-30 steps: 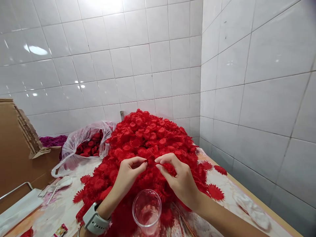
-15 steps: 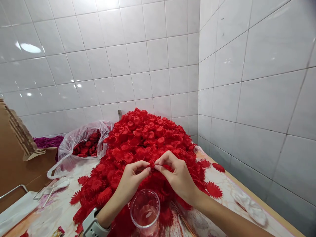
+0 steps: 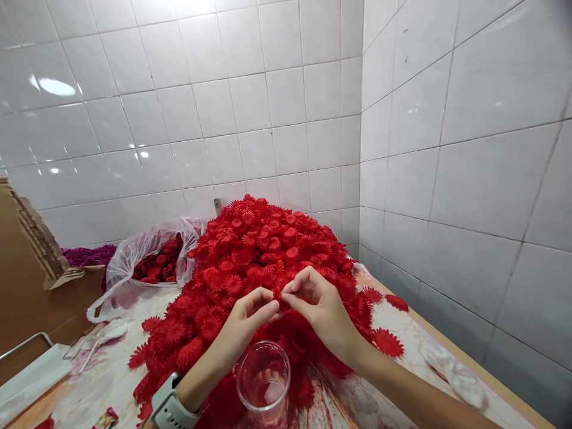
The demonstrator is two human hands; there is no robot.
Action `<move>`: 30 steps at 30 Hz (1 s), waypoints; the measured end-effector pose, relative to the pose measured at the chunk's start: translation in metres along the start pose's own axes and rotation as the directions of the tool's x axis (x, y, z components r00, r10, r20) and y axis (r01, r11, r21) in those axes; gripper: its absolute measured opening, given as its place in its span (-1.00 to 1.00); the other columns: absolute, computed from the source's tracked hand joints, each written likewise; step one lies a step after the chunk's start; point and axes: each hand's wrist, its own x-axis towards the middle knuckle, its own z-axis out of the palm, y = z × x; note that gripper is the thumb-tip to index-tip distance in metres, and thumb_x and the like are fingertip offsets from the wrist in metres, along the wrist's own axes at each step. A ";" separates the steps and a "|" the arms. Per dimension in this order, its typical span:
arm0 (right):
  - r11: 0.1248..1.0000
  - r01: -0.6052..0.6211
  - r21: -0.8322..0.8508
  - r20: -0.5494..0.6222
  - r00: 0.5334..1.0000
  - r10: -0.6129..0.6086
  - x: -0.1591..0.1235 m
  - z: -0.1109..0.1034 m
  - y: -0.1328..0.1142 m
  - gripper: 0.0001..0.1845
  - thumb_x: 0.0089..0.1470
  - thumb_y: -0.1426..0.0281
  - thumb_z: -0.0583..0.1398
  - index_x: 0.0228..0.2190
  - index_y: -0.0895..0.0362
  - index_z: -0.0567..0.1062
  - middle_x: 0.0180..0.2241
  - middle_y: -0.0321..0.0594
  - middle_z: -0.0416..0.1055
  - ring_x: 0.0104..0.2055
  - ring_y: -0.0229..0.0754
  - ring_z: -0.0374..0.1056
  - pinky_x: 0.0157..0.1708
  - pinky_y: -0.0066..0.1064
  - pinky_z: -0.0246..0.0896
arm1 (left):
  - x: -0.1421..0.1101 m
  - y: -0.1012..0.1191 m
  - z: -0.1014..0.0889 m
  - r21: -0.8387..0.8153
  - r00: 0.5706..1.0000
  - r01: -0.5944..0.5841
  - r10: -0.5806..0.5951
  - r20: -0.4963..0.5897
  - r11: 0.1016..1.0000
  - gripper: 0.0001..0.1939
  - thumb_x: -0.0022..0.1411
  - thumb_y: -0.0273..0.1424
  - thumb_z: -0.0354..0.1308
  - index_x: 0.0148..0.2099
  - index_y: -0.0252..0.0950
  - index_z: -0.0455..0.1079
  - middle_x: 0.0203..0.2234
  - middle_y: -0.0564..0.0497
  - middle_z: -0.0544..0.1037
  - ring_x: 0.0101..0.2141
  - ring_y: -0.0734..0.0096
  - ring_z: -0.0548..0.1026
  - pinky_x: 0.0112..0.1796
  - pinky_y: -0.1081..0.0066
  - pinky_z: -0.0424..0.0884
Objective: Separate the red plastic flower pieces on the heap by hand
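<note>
My left hand (image 3: 250, 316) is pinched, thumb against forefinger, on a small red fringed flower (image 3: 277, 295) that blends into the pile behind it. My right hand (image 3: 322, 307) meets it from the other side, thumb and forefinger closed at the flower's edge; whatever lies between those fingertips is too small to make out. Both hands hover in front of a large heap of red fringed flowers (image 3: 263, 238). Just below them, between my wrists, stands a clear plastic cup (image 3: 263, 381); a pale patch shows inside.
At the left, a clear plastic bag (image 3: 129, 262) holds darker red pieces, beside purple material (image 3: 89, 256) and a cardboard box (image 3: 27, 250). Loose flowers (image 3: 388, 342) and a white cloth (image 3: 456, 372) lie at right. Thin sticks (image 3: 335, 402) sit right of the cup. Tiled walls bound the table.
One second ago my fingertips were apart; they have come together at the small red flower. My right hand has risen slightly over the last half second. The view shifted a little.
</note>
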 end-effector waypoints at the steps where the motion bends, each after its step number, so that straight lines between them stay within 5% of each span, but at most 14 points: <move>1: 0.993 0.068 -0.099 0.006 0.998 -0.068 -0.002 0.001 0.000 -0.85 -0.06 0.41 0.19 -0.50 0.08 0.26 -0.46 -0.32 0.36 -0.38 -0.27 0.31 -0.32 -0.40 0.24 | 0.000 0.001 0.000 0.044 1.000 -0.011 0.012 -0.020 0.999 -0.82 0.01 -0.29 0.19 -0.40 -0.32 0.40 -0.46 0.06 0.42 -0.35 0.44 0.38 -0.23 0.43 0.36; 8: 0.842 0.318 -0.435 -0.019 0.932 -0.361 -0.009 0.007 0.000 -0.91 -0.05 0.48 0.13 -0.48 0.08 0.28 -0.48 -0.29 0.32 -0.41 -0.24 0.30 -0.37 -0.40 0.27 | -0.003 0.001 0.004 0.344 0.971 -0.127 0.187 -0.149 0.930 -0.85 0.03 -0.33 0.14 -0.39 -0.31 0.44 -0.46 0.04 0.52 -0.38 0.38 0.43 -0.31 0.47 0.32; 14: 0.955 0.136 -0.265 -0.021 0.989 -0.147 -0.008 0.006 0.000 -0.85 -0.03 0.37 0.18 -0.46 0.08 0.26 -0.45 -0.31 0.36 -0.37 -0.24 0.34 -0.31 -0.39 0.28 | -0.005 0.000 0.004 0.451 0.960 -0.205 0.269 -0.081 0.868 -0.84 0.08 -0.34 0.12 -0.35 -0.29 0.48 -0.40 0.00 0.56 -0.36 0.34 0.47 -0.31 0.47 0.33; 20: 0.995 0.059 -0.083 -0.031 0.998 -0.062 -0.004 0.004 0.002 -0.81 -0.05 0.34 0.21 -0.47 0.08 0.25 -0.44 -0.33 0.36 -0.35 -0.26 0.33 -0.28 -0.39 0.28 | -0.006 0.002 0.004 0.533 0.933 -0.275 0.356 -0.054 0.800 -0.84 0.10 -0.36 0.11 -0.33 -0.26 0.50 -0.37 -0.02 0.56 -0.37 0.34 0.47 -0.33 0.48 0.33; 30: 0.990 -0.089 0.114 -0.011 0.996 0.090 0.003 0.000 -0.003 -0.68 -0.24 0.32 0.33 -0.56 0.12 0.28 -0.52 -0.39 0.40 -0.44 -0.32 0.32 -0.36 -0.46 0.24 | -0.007 0.003 0.003 0.483 0.959 -0.196 0.269 -0.087 0.854 -0.79 0.11 -0.33 0.07 -0.31 -0.29 0.50 -0.43 0.00 0.54 -0.38 0.34 0.43 -0.32 0.46 0.31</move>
